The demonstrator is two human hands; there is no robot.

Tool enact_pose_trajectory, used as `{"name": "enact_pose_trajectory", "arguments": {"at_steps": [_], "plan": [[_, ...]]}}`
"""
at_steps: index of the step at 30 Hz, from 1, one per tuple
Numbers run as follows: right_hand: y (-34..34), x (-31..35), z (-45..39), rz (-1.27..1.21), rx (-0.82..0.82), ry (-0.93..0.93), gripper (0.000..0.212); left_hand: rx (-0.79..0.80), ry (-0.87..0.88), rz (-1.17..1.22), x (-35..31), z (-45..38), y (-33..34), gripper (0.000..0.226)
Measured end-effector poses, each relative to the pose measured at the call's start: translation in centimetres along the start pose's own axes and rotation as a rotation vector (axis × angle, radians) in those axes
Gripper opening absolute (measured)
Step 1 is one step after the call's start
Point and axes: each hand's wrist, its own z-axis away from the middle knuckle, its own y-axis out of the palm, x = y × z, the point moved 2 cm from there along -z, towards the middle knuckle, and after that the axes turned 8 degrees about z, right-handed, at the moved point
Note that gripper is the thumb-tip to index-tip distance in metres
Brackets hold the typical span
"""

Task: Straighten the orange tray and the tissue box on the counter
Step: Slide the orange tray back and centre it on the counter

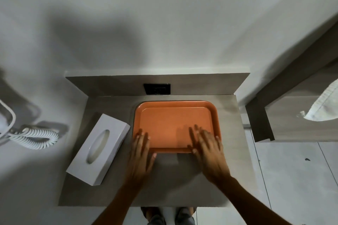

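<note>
An orange tray (175, 107) lies flat at the back of the grey counter (173, 184), its sides roughly square with the wall. My left hand (141, 153) rests with spread fingers over the tray's front left corner. My right hand (208, 148) lies over the front right rim, fingers apart and slightly blurred. Neither hand grips anything. A white tissue box (99, 148) sits on the counter's left side, turned at an angle, with its near corner over the counter's left edge.
A black wall socket (157, 88) sits in the backsplash behind the tray. A white coiled cord (34, 136) hangs at the left wall. A white towel (323, 106) hangs over a wooden unit on the right. Feet show below the counter's front edge.
</note>
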Motion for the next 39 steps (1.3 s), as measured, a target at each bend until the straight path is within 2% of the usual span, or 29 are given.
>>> {"name": "enact_pose_trajectory", "arguments": {"at_steps": [2, 3, 9, 24, 32, 39], "plan": [[1.6, 0.9, 1.6, 0.066, 0.043, -0.192, 0.077, 0.084, 0.068, -0.064, 0.1, 1.3, 1.2, 0.075], [2.4, 1.1, 2.4, 0.098, 0.067, -0.232, 0.079, 0.119, 0.097, -0.101, 0.3, 1.8, 1.7, 0.076], [5.1, 1.3, 5.3, 0.247, 0.187, -0.144, 0.081, 0.226, 0.08, -0.242, 1.5, 3.2, 2.8, 0.087], [4.8, 0.4, 0.7, 0.259, 0.223, -0.151, 0.084, 0.347, 0.085, -0.254, 2.3, -2.0, 0.9, 0.085], [4.5, 0.7, 0.6, 0.223, 0.16, -0.197, 0.085, 0.275, 0.102, -0.205, 0.9, -1.4, 0.1, 0.083], [4.7, 7.6, -0.8, 0.113, 0.086, -0.416, 0.082, 0.071, -0.015, -0.231, 3.1, -0.9, -4.7, 0.074]]}}
